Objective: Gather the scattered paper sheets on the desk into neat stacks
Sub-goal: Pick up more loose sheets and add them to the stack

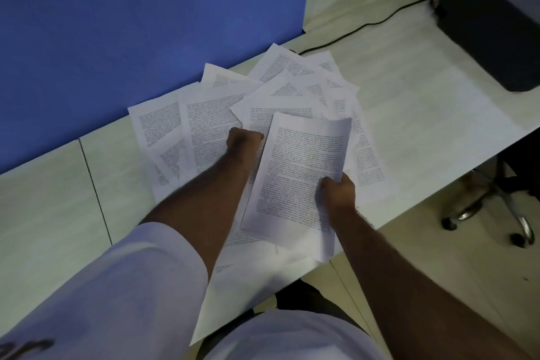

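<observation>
Right hand point(339, 191): curled round the right edge of a gathered stack of printed sheets point(298, 175), thumb on top, fingers hidden beneath; stack lifted and tilted above the desk point(423, 114), far corner curling over. Left hand point(244, 140): closed into a fist, knuckles down on the scattered sheets point(210, 123), just left of the stack's far left edge; cannot tell whether any paper is pinched inside it.

Beyond and to the left of the left hand: printed pages fanned out and overlapping, reaching up to a blue partition point(131, 23) at the back of the desk. Beyond and to the right of the right hand: more overlapping pages, partly hidden under the held stack. Beneath both forearms: further sheets hanging over the near desk edge. Well to the right and beyond: a black box point(491, 35) on the desk, a black cable point(359, 29) running from it toward the partition. Right of the right forearm, below desk level: a chair base point(493, 204) with castors on the pale floor. White sleeve point(131, 280) pushed up on the left arm.
</observation>
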